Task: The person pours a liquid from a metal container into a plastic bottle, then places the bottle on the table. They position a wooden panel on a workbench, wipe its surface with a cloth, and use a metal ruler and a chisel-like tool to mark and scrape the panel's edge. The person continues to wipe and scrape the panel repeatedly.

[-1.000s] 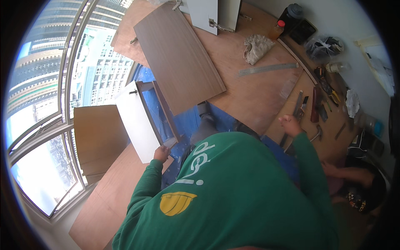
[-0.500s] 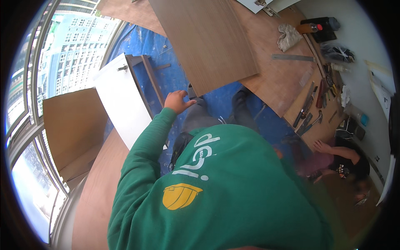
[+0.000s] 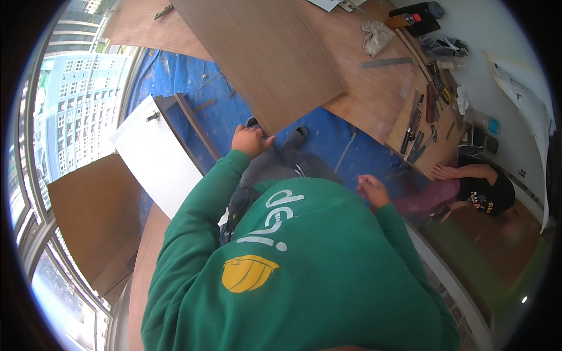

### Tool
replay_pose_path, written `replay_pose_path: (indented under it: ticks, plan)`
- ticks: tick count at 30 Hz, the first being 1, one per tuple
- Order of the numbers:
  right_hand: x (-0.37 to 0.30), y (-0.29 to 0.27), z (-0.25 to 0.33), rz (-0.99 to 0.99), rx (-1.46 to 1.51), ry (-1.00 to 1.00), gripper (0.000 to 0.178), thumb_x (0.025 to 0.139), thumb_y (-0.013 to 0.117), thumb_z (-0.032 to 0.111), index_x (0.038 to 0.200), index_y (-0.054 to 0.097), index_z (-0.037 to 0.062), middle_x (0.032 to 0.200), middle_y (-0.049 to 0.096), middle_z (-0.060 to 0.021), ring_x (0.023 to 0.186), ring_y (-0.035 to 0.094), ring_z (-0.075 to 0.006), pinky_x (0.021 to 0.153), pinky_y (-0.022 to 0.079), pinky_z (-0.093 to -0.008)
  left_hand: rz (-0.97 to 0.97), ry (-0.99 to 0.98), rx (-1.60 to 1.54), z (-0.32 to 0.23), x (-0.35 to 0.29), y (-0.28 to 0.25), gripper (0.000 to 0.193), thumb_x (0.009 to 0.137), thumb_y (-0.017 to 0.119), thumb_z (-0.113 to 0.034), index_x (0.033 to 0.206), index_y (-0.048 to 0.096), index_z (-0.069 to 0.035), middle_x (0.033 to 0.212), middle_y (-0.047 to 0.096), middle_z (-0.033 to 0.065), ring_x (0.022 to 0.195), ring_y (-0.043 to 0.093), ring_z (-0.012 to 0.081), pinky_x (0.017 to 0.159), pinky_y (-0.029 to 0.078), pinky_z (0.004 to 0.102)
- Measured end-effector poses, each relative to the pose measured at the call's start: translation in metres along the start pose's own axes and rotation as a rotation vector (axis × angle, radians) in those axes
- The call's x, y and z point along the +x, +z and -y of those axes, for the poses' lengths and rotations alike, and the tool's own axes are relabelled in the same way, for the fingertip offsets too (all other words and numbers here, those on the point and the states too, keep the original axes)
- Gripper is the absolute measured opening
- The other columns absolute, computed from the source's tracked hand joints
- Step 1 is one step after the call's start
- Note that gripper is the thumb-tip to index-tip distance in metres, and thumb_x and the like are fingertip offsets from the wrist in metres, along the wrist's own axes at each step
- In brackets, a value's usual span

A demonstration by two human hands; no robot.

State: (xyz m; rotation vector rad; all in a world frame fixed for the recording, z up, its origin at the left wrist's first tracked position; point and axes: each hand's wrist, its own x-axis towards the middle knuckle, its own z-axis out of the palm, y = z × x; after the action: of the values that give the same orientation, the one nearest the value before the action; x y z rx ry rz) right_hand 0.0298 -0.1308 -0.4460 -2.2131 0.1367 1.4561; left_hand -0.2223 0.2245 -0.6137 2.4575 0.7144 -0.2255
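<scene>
One thumb spread, our left hand (image 3: 249, 141) is beside the brown panel (image 3: 266, 61); our blurred right hand's (image 3: 372, 191) grip, we cannot tell. Missteps could knock the panel.

Sweatshirt (image 3: 339, 257): plain mid-green, long-sleeved, loose over the torso
Chest lettering (image 3: 275, 215): large, white, with rounded strokes and a round dot
Helmet print (image 3: 250, 273): yellow hard hat with darker outlines, just beside the lettering
Left sleeve (image 3: 190, 213): same green, creased in folds, reaching the wrist
Right sleeve (image 3: 403, 238): same green, also reaching the wrist
Left hand (image 3: 250, 141): bare
Right hand (image 3: 372, 190): bare
Trousers (image 3: 263, 168): dark grey
Waist cords (image 3: 300, 170): thin, pale
Footwear (image 3: 300, 133): dark, details too small to tell
</scene>
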Motion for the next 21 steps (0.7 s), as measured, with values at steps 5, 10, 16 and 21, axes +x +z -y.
replay_pose_path:
  ticks: [5, 10, 16, 21]
  plan:
    - [0.023, 0.005, -0.058, 0.075, 0.085, -0.075, 0.031, 0.102, 0.066, 0.031, 0.121, 0.067, 0.0056, 0.096, 0.070, -0.0066, 0.087, 0.065, -0.0148, 0.075, 0.054, -0.0325, 0.092, -0.122, 0.022, -0.008, -0.001, -0.017, 0.060, 0.093, 0.063, -0.063, 0.080, 0.073, -0.006, 0.080, 0.075, 0.0125, 0.079, 0.070, 0.0325, 0.086, 0.046, 0.0440]
    - [0.069, -0.016, -0.152, 0.016, 0.118, 0.090, 0.031, 0.099, 0.070, 0.032, 0.112, 0.070, 0.0042, 0.086, 0.070, -0.0070, 0.075, 0.065, -0.0165, 0.067, 0.054, -0.0361, 0.056, -0.359, -0.157, 0.006, -0.020, -0.021, 0.056, 0.095, 0.064, -0.057, 0.078, 0.073, -0.004, 0.079, 0.075, 0.0161, 0.083, 0.072, 0.0396, 0.081, 0.054, 0.0501]
    - [0.143, -0.068, -0.270, -0.073, 0.153, 0.110, 0.034, 0.098, 0.070, 0.035, 0.109, 0.070, 0.0026, 0.081, 0.069, -0.0083, 0.069, 0.065, -0.0217, 0.062, 0.053, -0.0422, 0.210, -0.536, -0.475, 0.058, -0.041, 0.005, 0.042, 0.098, 0.068, -0.040, 0.091, 0.077, 0.000, 0.082, 0.077, 0.0158, 0.082, 0.075, 0.0274, 0.078, 0.058, 0.0395]
    - [0.140, -0.076, -0.209, -0.132, 0.166, 0.027, 0.036, 0.098, 0.070, 0.038, 0.111, 0.070, 0.0054, 0.081, 0.070, -0.0080, 0.069, 0.065, -0.0224, 0.065, 0.054, -0.0419, 0.293, -0.439, -0.606, 0.050, -0.074, 0.001, 0.044, 0.101, 0.067, -0.032, 0.130, 0.065, 0.001, 0.121, 0.073, 0.0192, 0.105, 0.072, 0.0220, 0.091, 0.057, 0.0355]
